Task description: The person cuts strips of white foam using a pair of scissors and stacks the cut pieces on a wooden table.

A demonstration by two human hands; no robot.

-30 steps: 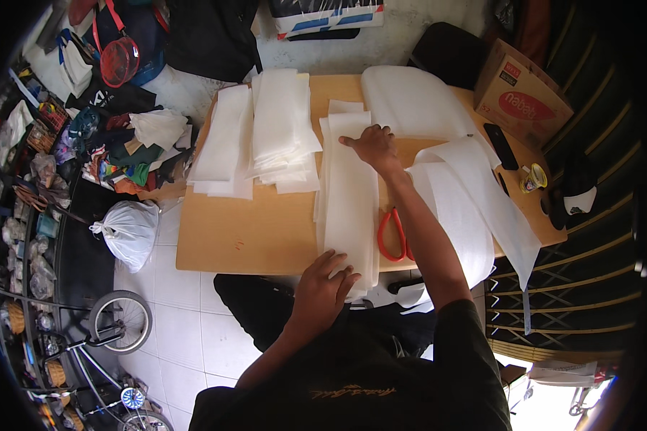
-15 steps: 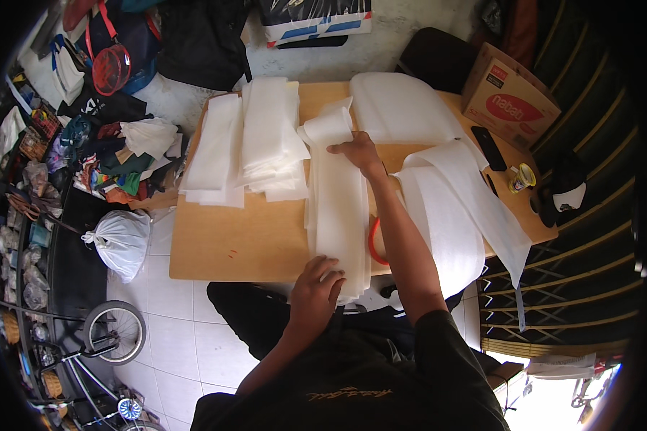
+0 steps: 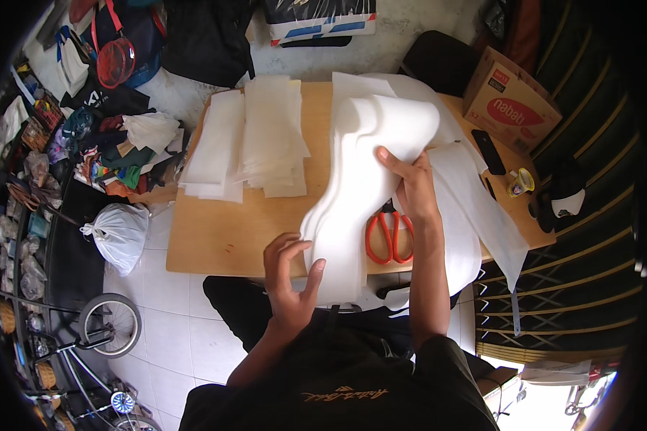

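Apparently a home's front room or garage doubling as a workshop: folding gate (image 3: 564,291) at right, bicycle (image 3: 110,327) at lower left, crammed shelves (image 3: 32,244) at far left, stacked sheets (image 3: 273,136) on the central worktop (image 3: 266,233).

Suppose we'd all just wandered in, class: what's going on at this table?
A person's right hand grips a layered bundle of long white strips by its right edge, the far part raised and curved. The left hand is at the bundle's lower left edge, fingers loosely bent and thumb apart. Red-handled scissors lie on the table beside the right forearm. Two stacks of similar strips lie to the left, and larger white sheeting to the right.
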